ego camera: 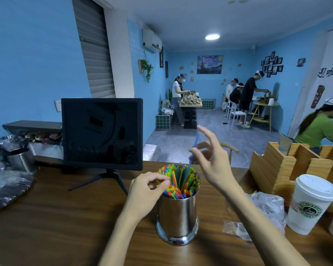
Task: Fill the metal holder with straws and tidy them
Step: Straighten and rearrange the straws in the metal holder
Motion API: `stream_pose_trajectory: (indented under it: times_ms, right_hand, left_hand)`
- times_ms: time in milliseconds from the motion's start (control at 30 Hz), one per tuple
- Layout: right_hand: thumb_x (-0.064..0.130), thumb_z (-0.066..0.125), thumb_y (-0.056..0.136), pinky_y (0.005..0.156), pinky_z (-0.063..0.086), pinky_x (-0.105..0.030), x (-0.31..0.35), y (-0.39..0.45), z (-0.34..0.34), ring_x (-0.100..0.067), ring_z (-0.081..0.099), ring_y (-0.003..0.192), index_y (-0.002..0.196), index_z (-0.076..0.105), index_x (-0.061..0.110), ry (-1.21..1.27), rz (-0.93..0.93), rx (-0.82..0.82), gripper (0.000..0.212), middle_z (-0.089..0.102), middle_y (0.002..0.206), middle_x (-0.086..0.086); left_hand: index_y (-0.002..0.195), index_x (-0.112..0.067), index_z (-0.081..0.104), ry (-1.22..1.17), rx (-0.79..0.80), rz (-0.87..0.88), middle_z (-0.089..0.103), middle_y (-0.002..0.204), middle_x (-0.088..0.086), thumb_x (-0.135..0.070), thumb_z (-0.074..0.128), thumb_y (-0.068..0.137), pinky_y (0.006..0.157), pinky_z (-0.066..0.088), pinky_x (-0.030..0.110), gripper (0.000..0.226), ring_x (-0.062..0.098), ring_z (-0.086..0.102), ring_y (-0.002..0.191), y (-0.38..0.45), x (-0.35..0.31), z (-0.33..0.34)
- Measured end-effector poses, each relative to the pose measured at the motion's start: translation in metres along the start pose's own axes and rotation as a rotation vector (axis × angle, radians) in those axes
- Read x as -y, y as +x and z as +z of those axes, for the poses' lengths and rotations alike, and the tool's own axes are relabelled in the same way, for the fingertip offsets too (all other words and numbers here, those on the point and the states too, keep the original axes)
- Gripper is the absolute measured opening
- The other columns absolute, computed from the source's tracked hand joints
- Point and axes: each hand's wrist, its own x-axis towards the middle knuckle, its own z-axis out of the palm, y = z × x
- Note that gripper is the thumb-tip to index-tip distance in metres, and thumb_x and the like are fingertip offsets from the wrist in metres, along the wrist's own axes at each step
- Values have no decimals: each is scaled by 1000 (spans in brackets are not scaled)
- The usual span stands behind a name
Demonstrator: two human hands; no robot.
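Observation:
A shiny metal holder (177, 217) stands on the wooden counter, packed with many coloured straws (183, 179) that fan out above its rim. My left hand (148, 191) rests at the holder's left rim, thumb and forefinger pinched on the top of a yellow straw. My right hand (210, 160) hovers above and right of the bundle, thumb and forefinger pinching a single blue straw (194, 148) that stands taller than the others; the other fingers are spread.
A black monitor on a tripod stand (102, 133) stands behind and left of the holder. Crumpled clear plastic (258, 214), a lidded paper cup (309, 204) and a wooden organiser (288, 166) lie to the right. Another metal pot (20, 160) sits far left.

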Motion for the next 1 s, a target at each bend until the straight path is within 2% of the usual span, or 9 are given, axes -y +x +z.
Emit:
stream_pose_trajectory:
  times_ms: [67,167,267,333,500,567,667,767,1000]
  right_hand:
    - [21,69,97,70,59,-36,-11,-8,8,-6,71,71,137,52,33,-130,-35,101,45,70,86,14]
    - [39,66,97,78,54,-33,-26,-20,18,-3,64,81,107,71,30,-341,-74,215,14,66,94,18]
    - [65,51,94,86,47,-27,-36,-30,21,-4,57,100,78,78,27,-460,0,362,49,64,96,20]
    - [72,40,92,89,45,-27,-40,-33,20,-4,53,106,69,79,24,-504,37,394,66,66,96,20]
    - [60,56,92,84,42,-19,-36,-34,23,-2,56,96,84,75,30,-419,47,253,37,68,93,18]
    - [61,59,88,82,41,-17,-31,-33,23,-3,58,94,88,72,32,-353,60,245,32,67,93,18]
    - [40,72,86,88,45,-24,-32,-35,22,-3,58,101,94,71,34,-335,67,314,10,66,101,18]
    - [23,74,84,88,45,-28,-35,-37,21,-5,57,102,93,71,33,-354,103,336,15,64,103,17]
    - [23,74,88,89,52,-34,-33,-40,19,-6,63,99,94,72,33,-256,120,258,12,66,99,16]
  left_hand:
    - [90,-35,81,10,-3,19,72,94,-21,-28,77,88,75,50,16,8,2,67,93,-2,5,-1]
    - [92,-28,80,-218,-87,-78,76,97,-11,-16,72,92,79,54,23,15,9,70,94,2,11,1]
    - [96,-27,78,-336,-151,-208,77,95,-10,-15,65,97,70,50,13,17,6,71,93,5,12,0]
    - [99,-28,76,-335,-150,-247,77,95,-9,-17,65,98,65,49,11,16,7,71,93,5,16,1]
    - [92,-37,78,-215,-81,-79,66,97,-8,-20,79,86,71,49,18,18,10,65,84,0,18,6]
    - [87,-39,77,-107,-43,17,59,97,-12,-28,80,79,77,45,15,14,10,61,92,-5,16,5]
    - [84,-41,75,-43,-24,56,51,100,-16,-41,74,72,89,37,12,11,11,52,108,-9,16,0]
    - [88,-45,75,0,54,86,49,102,-18,-51,72,70,93,33,9,19,8,47,113,-11,14,-3]
    - [96,-48,73,180,125,152,50,107,-17,-39,80,75,96,31,7,24,8,45,114,-10,9,2]
